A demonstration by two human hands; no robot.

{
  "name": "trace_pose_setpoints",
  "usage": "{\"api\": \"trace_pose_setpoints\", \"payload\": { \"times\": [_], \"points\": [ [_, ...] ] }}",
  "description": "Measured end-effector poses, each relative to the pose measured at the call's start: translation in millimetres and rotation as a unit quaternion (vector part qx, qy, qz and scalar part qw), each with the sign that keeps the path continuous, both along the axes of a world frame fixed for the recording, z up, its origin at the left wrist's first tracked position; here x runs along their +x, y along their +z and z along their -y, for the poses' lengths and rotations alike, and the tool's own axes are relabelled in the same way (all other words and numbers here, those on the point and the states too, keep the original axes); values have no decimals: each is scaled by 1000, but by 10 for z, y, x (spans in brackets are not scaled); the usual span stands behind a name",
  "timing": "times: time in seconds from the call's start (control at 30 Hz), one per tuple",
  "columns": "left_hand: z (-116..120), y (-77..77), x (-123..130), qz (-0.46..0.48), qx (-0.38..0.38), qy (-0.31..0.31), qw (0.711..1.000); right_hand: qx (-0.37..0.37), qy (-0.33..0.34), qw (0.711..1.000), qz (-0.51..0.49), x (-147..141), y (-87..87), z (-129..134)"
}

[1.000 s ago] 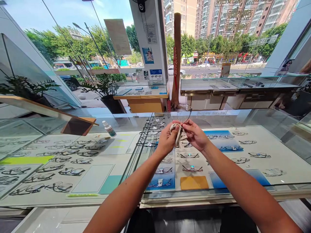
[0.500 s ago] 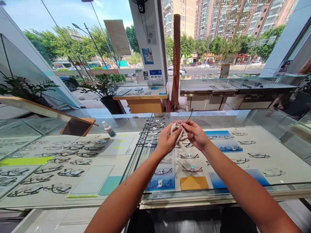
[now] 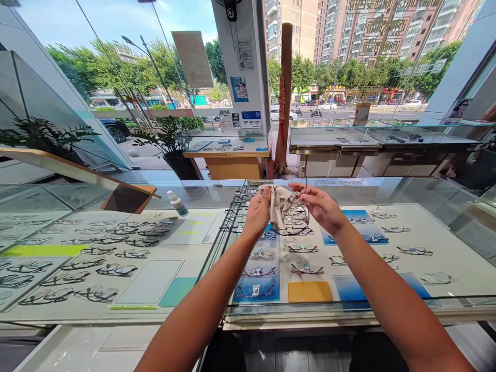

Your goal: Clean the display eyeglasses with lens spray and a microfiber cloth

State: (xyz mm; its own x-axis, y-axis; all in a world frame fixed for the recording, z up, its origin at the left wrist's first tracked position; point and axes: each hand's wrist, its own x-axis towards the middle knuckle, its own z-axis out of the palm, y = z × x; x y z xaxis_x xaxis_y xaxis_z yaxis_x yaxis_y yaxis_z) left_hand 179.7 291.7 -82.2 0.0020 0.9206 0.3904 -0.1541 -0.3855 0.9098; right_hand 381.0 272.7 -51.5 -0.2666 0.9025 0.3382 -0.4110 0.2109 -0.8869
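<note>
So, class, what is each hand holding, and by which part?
Left hand: a cloth, near its upper edge. Right hand: glasses; the exact part gripped is unclear.

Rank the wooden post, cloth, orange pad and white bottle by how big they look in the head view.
1. Wooden post
2. Cloth and orange pad: too alike to rank; the pad looks wider, the cloth taller
3. White bottle

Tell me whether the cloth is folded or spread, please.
Partly spread, not neatly folded: the cloth hangs in loose, uneven creases from the left hand.
</note>
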Motion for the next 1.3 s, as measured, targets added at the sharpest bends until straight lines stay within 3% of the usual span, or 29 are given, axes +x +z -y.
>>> {"api": "trace_pose_setpoints", "payload": {
  "times": [0.2,0.37,0.57,0.77,0.9,1.03,1.3],
  "points": [
    [-54,-38,-7,45,-19,-50,998,5,8,995,103,-3,-68,-41],
    [-19,-4,-2,7,-18,-38,999,-5,33,990,134,-40,-92,-44],
    [41,65,5,2,-9,-57,998,-11,62,989,134,-58,-82,-15],
    [-19,87,-22,41,-30,-47,998,-17,30,996,84,-50,-50,-5],
    [-21,79,-29,8,-27,-53,998,-20,24,998,56,-41,-32,-7],
    [31,71,-1,-43,-10,-64,997,-6,30,996,79,-43,-57,-20],
    [71,100,8,-23,-12,-80,996,-6,43,989,144,-97,-89,-9]
  ]
}}
